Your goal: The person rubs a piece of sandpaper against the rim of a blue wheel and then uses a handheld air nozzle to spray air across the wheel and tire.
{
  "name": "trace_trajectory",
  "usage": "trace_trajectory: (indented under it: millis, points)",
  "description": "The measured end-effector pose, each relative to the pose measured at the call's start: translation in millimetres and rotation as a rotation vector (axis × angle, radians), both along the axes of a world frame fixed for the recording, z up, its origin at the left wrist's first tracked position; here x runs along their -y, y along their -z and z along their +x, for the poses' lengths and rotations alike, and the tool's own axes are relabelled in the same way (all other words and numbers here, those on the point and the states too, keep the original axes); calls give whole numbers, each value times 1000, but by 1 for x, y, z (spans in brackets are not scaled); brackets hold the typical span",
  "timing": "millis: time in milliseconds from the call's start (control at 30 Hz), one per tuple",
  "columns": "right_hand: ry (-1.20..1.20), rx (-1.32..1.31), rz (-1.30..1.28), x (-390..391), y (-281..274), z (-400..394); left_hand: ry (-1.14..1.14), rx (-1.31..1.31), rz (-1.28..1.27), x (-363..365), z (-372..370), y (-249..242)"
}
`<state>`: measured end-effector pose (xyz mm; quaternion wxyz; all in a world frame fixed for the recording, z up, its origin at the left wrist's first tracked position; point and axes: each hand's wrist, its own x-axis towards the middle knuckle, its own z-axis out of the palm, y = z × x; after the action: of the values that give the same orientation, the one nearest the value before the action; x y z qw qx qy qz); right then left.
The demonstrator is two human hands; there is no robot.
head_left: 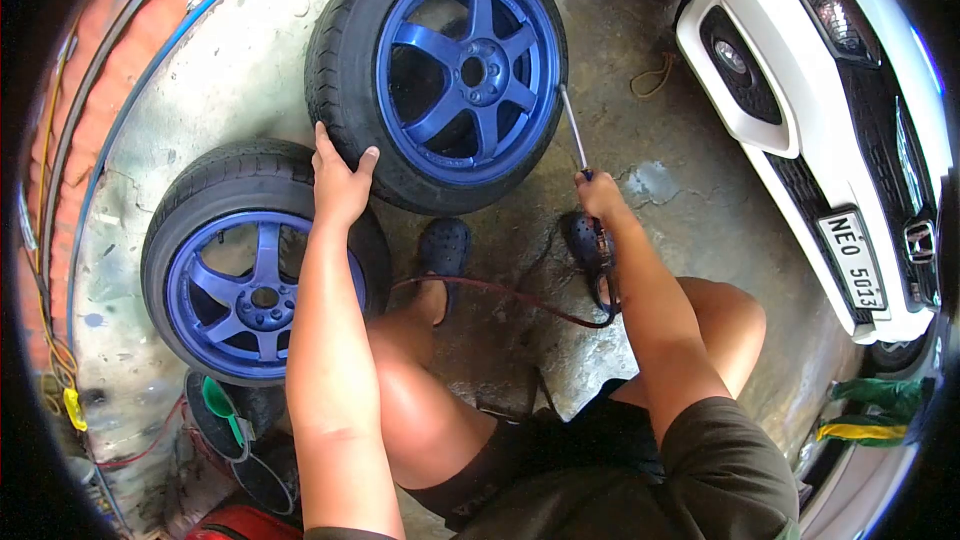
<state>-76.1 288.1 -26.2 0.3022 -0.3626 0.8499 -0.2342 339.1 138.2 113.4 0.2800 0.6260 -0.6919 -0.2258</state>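
An upper wheel (430, 135) with a black tire and blue spokes is in front of me, leaning by the wall. My left hand (342, 180) lies against its lower left tire edge, thumb and fingers apart. My right hand (601, 198) is closed round the handle of a long-nozzled air gun (574, 128). The nozzle's slim metal tip reaches the right side of the upper wheel; whether it touches is hard to tell. From the handle a dark red hose (500, 287) curves back to the left. A second blue-spoked wheel (213, 285) sits lower left, partly behind my left forearm.
A white car front (740, 90) with a number plate (853, 258) stands on the right. Hoses and cables (125, 125) run along the wall at left. Dark containers (265, 480) and a green funnel (220, 405) are below the second wheel. The concrete floor (640, 120) looks wet.
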Motion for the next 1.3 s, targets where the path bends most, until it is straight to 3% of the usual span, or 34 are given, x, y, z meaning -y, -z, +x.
trace_trajectory:
  millis: [133, 367, 733, 933, 1167, 1300]
  points:
    - [16, 138, 108, -5, -15, -3, -6, -23, 27, -1, -2, -5]
    - [72, 198, -29, 1, -1, -13, -68, -72, 49, 4, -14, -2]
    - [68, 388, -127, 120, -151, -13, -147, -77, 86, 8, -26, -5]
    - [-198, 278, -300, 116, -216, 40, -175, -70, 89, 8, -29, -4]
    - [-405, 156, -215, 64, -241, 101, -188, -75, 92, 8, -31, -10]
    - [-635, -68, -207, 10, -230, 121, -131, -63, -196, 21, -30, 7]
